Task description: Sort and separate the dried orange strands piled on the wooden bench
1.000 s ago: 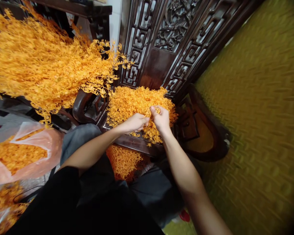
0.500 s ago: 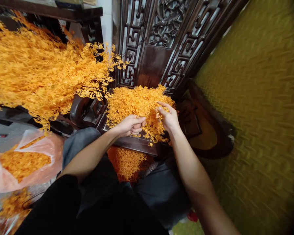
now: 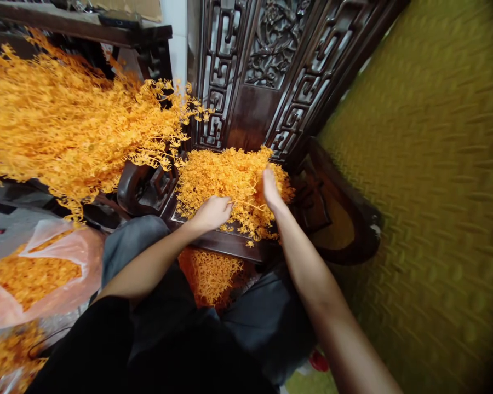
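A heap of small orange plastic-looking flower sprigs (image 3: 217, 175) lies on the dark wooden chair seat (image 3: 225, 241) before me. At its near side, my left hand (image 3: 214, 212) is closed, and a thin orange stem (image 3: 246, 204) runs from its fingers to the right. My right hand (image 3: 270, 185) is at the right part of the heap, thumb side up and apart from my left. Motion blurs its fingers, so their grip is unclear. Between my knees, below the seat edge, more orange pieces (image 3: 216, 273) fill an orange bag or container.
A large bunch of orange flower branches (image 3: 74, 131) spreads over the left side. Below it on the floor is a translucent plastic bag (image 3: 92, 254) of orange pieces. The carved chair back (image 3: 254, 109) rises ahead; a yellow-green textured surface (image 3: 427, 164) is on the right.
My right hand has shifted slightly left and turned edge-on over the heap. My left hand has rolled back-up, and a stem now stretches rightward from it. The view has shifted slightly.
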`<state>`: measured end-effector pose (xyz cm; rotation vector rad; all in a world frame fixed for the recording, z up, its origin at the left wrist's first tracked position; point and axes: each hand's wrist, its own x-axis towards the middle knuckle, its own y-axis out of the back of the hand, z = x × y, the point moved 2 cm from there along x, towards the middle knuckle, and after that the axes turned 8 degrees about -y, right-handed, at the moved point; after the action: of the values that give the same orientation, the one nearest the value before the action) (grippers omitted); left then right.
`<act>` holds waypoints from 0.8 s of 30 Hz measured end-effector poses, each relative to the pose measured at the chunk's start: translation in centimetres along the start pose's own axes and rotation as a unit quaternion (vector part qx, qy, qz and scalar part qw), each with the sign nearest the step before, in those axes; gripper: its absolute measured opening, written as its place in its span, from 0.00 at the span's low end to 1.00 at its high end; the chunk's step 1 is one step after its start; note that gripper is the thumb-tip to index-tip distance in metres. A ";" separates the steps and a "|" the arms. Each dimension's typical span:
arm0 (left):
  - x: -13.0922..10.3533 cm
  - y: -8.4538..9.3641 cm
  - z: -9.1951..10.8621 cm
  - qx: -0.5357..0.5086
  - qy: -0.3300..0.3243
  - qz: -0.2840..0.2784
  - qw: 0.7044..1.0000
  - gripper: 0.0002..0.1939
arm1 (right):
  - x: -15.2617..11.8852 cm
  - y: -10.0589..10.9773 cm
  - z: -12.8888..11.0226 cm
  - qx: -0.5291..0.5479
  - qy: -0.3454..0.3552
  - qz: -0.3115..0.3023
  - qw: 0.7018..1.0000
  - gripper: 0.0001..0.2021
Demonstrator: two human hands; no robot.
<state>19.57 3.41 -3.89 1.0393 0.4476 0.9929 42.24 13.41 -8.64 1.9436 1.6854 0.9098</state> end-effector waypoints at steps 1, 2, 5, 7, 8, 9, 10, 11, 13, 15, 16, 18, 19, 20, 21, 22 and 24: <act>-0.1 0.1 0.0 0.042 0.005 -0.005 0.999 0.19 | -0.1 -0.4 0.3 -0.025 -0.033 -0.014 0.999 0.45; -0.2 0.3 0.0 0.080 0.010 -0.010 0.997 0.19 | -0.4 -0.6 0.5 -0.036 -0.058 -0.019 0.997 0.41; -0.4 0.8 -0.2 0.151 0.009 -0.033 0.988 0.20 | -1.7 0.5 -0.3 -0.066 -0.026 0.041 0.997 0.32; -0.3 1.0 -0.5 0.166 0.004 -0.050 0.985 0.21 | -3.0 2.5 -1.5 -0.057 0.024 0.139 0.988 0.26; -0.3 1.1 -0.6 0.168 0.000 -0.055 0.984 0.21 | -3.8 3.5 -2.2 -0.041 0.050 0.182 0.981 0.23; -0.3 1.1 -0.8 0.167 -0.005 -0.058 0.984 0.21 | -4.6 4.3 -2.9 -0.023 0.079 0.204 0.976 0.20; -0.3 1.1 -0.9 0.166 -0.009 -0.061 0.984 0.20 | -5.4 4.9 -3.7 -0.006 0.113 0.202 0.973 0.18; -0.3 1.0 -1.0 0.165 -0.014 -0.065 0.984 0.20 | -6.2 5.3 -4.5 0.007 0.149 0.178 0.973 0.15; -0.3 0.9 -1.0 0.164 -0.019 -0.073 0.984 0.20 | -7.6 5.1 -6.0 0.012 0.215 0.103 0.971 0.12; -0.3 0.8 -1.0 0.169 -0.026 -0.077 0.982 0.20 | -8.4 4.5 -7.0 0.001 0.244 0.058 0.968 0.12; -0.3 0.7 -1.0 0.172 -0.031 -0.077 0.982 0.20 | -8.6 4.2 -7.3 -0.003 0.245 0.056 0.968 0.13; -0.4 0.6 -1.0 0.179 -0.039 -0.074 0.980 0.20 | -8.7 3.9 -7.7 0.000 0.242 0.050 0.969 0.15; -0.4 0.6 -1.1 0.180 -0.043 -0.073 0.980 0.20 | -8.7 3.8 -7.8 0.004 0.247 0.035 0.968 0.16; -0.3 0.6 -1.1 0.180 -0.046 -0.073 0.980 0.20 | -8.8 3.8 -7.9 0.003 0.258 0.013 0.966 0.16; -0.3 0.5 -1.2 0.178 -0.048 -0.073 0.980 0.21 | -9.0 3.8 -8.0 -0.006 0.274 -0.014 0.961 0.16; -0.3 0.5 -1.3 0.174 -0.047 -0.075 0.981 0.21 | -9.2 3.8 -8.1 -0.025 0.293 -0.039 0.955 0.16; -0.3 0.5 -1.5 0.164 -0.041 -0.078 0.983 0.21 | -9.6 3.7 -8.0 -0.085 0.322 -0.072 0.940 0.17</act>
<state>18.09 4.02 -4.26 1.3133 0.6291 0.7470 38.74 2.43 -2.51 1.4618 1.9637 1.6973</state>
